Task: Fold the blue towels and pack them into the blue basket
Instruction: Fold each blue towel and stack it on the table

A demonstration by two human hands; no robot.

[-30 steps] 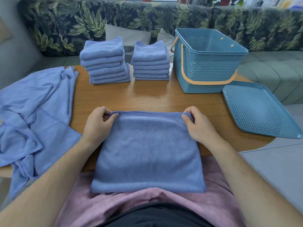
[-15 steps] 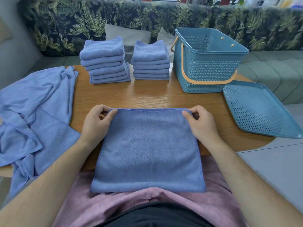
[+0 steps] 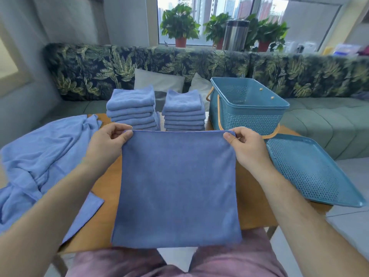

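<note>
A half-folded blue towel (image 3: 177, 188) hangs in front of me, lifted off the wooden table (image 3: 251, 204). My left hand (image 3: 107, 144) pinches its top left corner and my right hand (image 3: 244, 146) pinches its top right corner. Two stacks of folded blue towels stand at the back of the table, the left stack (image 3: 132, 110) and the right stack (image 3: 183, 112). The blue basket (image 3: 247, 108) with an orange handle stands open to the right of them. Its inside looks bare.
A heap of unfolded blue towels (image 3: 44, 160) covers the left side of the table. The basket's perforated blue lid (image 3: 313, 170) lies at the right edge, partly overhanging. A leaf-patterned sofa (image 3: 299, 74) runs behind the table, with potted plants on the sill.
Both hands have lifted the towel's far edge up off the table, so it now hangs upright. The camera has tilted up, showing the window and the plants.
</note>
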